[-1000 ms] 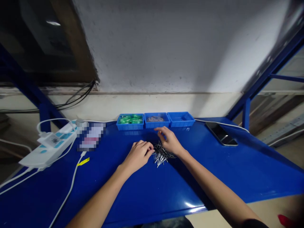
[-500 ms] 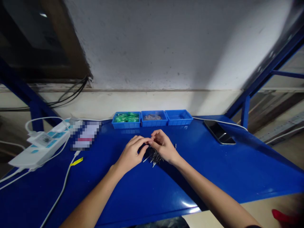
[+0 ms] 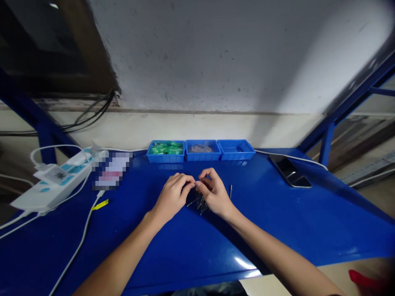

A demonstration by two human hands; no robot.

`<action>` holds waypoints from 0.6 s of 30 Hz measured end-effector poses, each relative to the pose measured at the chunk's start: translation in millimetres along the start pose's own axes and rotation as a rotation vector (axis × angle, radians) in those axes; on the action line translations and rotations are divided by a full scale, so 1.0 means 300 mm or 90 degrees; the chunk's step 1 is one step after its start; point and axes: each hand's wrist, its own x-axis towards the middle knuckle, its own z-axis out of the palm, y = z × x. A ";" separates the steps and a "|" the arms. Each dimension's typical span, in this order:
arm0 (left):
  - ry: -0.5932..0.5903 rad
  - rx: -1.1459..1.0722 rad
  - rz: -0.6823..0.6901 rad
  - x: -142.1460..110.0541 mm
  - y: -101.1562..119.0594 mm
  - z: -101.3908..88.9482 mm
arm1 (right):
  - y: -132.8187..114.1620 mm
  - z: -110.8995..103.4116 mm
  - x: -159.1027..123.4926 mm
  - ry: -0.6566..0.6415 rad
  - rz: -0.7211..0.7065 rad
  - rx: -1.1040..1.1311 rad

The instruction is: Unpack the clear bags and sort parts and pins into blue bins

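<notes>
My left hand (image 3: 175,193) and my right hand (image 3: 215,193) meet fingertip to fingertip over the middle of the blue table. Both are pinched closed; whatever sits between the fingers is too small to make out. Beneath and partly behind my right hand lies a loose heap of thin metal pins (image 3: 203,205), which look like rivets. One more pin (image 3: 231,190) lies apart, just right of that hand. Beyond the hands three blue bins stand in a row: one with green packets (image 3: 166,148), one with greyish-brown pieces (image 3: 200,149), and a right-hand bin (image 3: 237,156) whose floor shows.
On the left sit a white power strip (image 3: 51,191) with plugs and cables, a blurred-out phone-like object (image 3: 112,170) on a white cable, and a yellow tag (image 3: 101,204). A dark phone (image 3: 290,172) lies at the right. Blue frame posts (image 3: 326,144) flank the table.
My right thumb and fingers have shifted slightly, with the index finger lifted a little from the left fingertips. The view has tilted slightly; the bins and pins stay in place.
</notes>
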 end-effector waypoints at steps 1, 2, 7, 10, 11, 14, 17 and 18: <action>-0.005 0.006 0.002 -0.001 -0.001 -0.001 | 0.000 -0.001 -0.002 -0.001 -0.015 -0.024; -0.007 0.014 0.001 -0.001 -0.003 -0.002 | -0.001 -0.003 -0.003 -0.002 -0.031 -0.050; 0.072 -0.001 -0.088 -0.001 -0.025 -0.014 | -0.023 -0.021 -0.001 0.002 -0.134 -0.188; 0.103 -0.022 -0.144 0.002 -0.028 -0.021 | -0.041 -0.034 0.001 0.002 -0.197 -0.314; 0.101 -0.020 -0.151 0.003 -0.025 -0.022 | -0.046 -0.037 0.001 -0.007 -0.210 -0.355; 0.082 -0.010 -0.147 0.005 -0.010 -0.020 | -0.055 -0.045 0.001 -0.034 -0.232 -0.448; 0.071 -0.009 -0.142 0.004 0.006 -0.016 | -0.054 -0.053 0.003 -0.044 -0.235 -0.508; 0.074 -0.010 -0.143 0.003 0.010 -0.015 | -0.053 -0.055 0.005 -0.047 -0.236 -0.524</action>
